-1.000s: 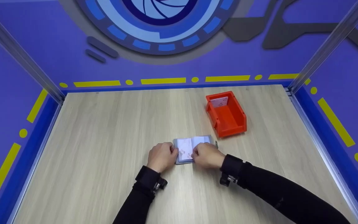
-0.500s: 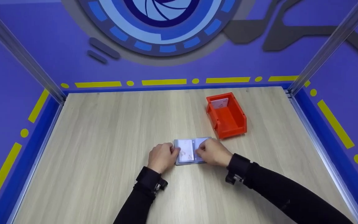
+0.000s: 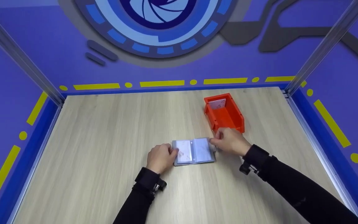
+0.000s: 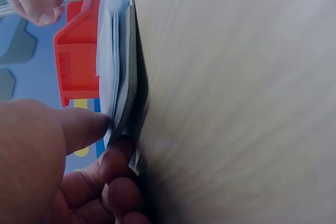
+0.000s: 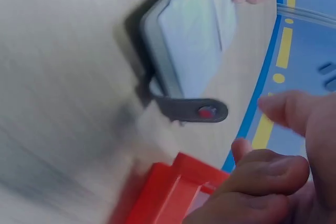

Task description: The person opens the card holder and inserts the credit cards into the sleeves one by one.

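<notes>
A small grey card holder (image 3: 203, 151) lies spread on the table with clear sleeves showing; a pink-patterned card (image 3: 184, 152) is in the left-hand page. My left hand (image 3: 160, 158) pinches its left edge, thumb above and fingers beneath in the left wrist view. Past the right edge hovers my right hand (image 3: 231, 141), in front of the red bin. In the right wrist view a gap shows between its thumb and loosely bent fingers, with nothing held. A dark strap (image 5: 176, 109) with a snap button sticks out from the holder's side.
The red bin (image 3: 240, 121) stands behind the right hand, its near end partly covered by that hand. Inside, a pink-patterned card (image 3: 217, 103) leans on the far wall. Blue panels (image 3: 154, 71) border the wooden table (image 3: 104, 124).
My right hand has moved right and away from the pages toward the bin. The right-hand page now lies flat, uncovered. My left hand stays at the left edge.
</notes>
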`<state>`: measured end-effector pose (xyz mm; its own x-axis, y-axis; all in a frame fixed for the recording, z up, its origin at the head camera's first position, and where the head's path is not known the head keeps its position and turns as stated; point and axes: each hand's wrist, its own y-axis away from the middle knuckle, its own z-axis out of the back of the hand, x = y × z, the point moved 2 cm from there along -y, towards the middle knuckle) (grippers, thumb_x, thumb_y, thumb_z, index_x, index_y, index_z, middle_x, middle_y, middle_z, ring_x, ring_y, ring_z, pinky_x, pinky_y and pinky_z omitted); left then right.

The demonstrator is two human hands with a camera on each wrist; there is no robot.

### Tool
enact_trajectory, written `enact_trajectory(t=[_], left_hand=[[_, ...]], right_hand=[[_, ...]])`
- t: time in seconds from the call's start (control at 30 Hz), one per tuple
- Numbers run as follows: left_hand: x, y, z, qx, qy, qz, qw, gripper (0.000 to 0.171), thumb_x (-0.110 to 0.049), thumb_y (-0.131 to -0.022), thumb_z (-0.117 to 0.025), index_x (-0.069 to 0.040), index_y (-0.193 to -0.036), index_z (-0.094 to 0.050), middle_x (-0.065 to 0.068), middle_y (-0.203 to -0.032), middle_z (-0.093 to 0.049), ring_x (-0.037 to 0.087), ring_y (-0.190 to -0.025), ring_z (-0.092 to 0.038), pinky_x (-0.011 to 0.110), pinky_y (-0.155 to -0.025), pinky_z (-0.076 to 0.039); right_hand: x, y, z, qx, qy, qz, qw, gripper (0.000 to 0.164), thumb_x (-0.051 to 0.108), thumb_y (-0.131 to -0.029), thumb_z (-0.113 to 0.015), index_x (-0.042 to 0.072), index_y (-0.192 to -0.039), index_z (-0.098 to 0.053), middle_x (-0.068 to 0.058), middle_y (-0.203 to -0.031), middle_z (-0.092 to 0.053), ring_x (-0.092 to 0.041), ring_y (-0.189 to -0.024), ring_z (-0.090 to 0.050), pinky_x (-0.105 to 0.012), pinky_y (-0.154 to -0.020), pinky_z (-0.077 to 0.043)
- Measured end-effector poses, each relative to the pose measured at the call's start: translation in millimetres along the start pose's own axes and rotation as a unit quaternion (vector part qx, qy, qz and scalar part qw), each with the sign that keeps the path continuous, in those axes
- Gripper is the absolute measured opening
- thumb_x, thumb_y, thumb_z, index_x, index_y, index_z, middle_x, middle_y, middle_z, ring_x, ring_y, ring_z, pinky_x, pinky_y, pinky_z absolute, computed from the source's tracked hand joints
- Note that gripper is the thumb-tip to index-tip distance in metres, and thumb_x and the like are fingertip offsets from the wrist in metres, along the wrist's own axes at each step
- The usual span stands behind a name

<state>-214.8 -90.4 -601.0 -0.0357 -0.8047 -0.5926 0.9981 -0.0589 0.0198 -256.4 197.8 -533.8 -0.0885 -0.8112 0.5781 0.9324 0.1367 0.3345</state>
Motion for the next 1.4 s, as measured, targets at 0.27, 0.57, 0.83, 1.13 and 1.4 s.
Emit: enact_trajectory(t=[0.27, 0.57, 0.83, 1.13, 1.4], left_hand=[[-1.0, 0.4, 1.2, 0.008, 0.001, 0.009, 0.9999, 0.039, -0.036, -0.103, -0.073, -0.020, -0.070, -0.060, -0.007, -0.067, -0.055, 0.013, -0.060, -0.049, 0.031, -0.057, -0.035], [-2.5, 0.5, 2.4, 0.002, 0.000, 0.008, 1.0000, 0.038, -0.034, -0.103, -0.072, -0.020, -0.070, -0.060, -0.006, -0.066, -0.053, 0.014, -0.060, -0.048, 0.031, -0.058, -0.034], [-3.1, 2.0, 3.6, -0.005, 0.003, -0.004, 1.0000, 0.037, -0.032, -0.103, -0.073, -0.020, -0.070, -0.061, -0.006, -0.066, -0.055, 0.014, -0.059, -0.049, 0.032, -0.059, -0.036], [-2.0, 2.0, 3.1, 0.012, 0.002, 0.007, 0.9999, 0.035, -0.039, -0.096, -0.082, -0.021, -0.072, -0.064, -0.007, -0.067, -0.057, 0.014, -0.061, -0.052, 0.033, -0.061, -0.038], [-2.5, 2.2, 1.9, 0.016, -0.013, 0.005, 0.9998, 0.040, -0.047, -0.091, -0.088, -0.021, -0.072, -0.063, -0.006, -0.068, -0.058, 0.015, -0.063, -0.053, 0.032, -0.061, -0.037]], right_hand=[[-20, -3, -13, 0.038, 0.039, -0.003, 0.999, 0.043, 0.035, -0.101, -0.073, 0.018, -0.064, -0.060, 0.003, -0.059, -0.042, -0.018, -0.056, -0.045, -0.030, -0.056, -0.031], [-25, 7, 10, 0.042, 0.022, 0.002, 0.999, 0.039, 0.030, -0.107, -0.065, 0.016, -0.071, -0.062, 0.002, -0.066, -0.046, -0.020, -0.064, -0.050, -0.032, -0.061, -0.039], [-13, 21, 39, 0.034, 0.038, 0.025, 0.998, 0.034, 0.029, -0.107, -0.063, 0.013, -0.077, -0.068, -0.001, -0.072, -0.053, -0.022, -0.074, -0.055, -0.033, -0.064, -0.043], [28, 27, 42, 0.025, 0.035, 0.095, 0.995, 0.032, 0.029, -0.106, -0.061, 0.014, -0.078, -0.068, 0.001, -0.068, -0.049, -0.021, -0.070, -0.052, -0.032, -0.064, -0.041], [50, 20, 21, 0.058, 0.030, 0.120, 0.991, 0.035, 0.031, -0.109, -0.062, 0.016, -0.078, -0.062, 0.001, -0.067, -0.044, -0.020, -0.065, -0.050, -0.031, -0.062, -0.038]])
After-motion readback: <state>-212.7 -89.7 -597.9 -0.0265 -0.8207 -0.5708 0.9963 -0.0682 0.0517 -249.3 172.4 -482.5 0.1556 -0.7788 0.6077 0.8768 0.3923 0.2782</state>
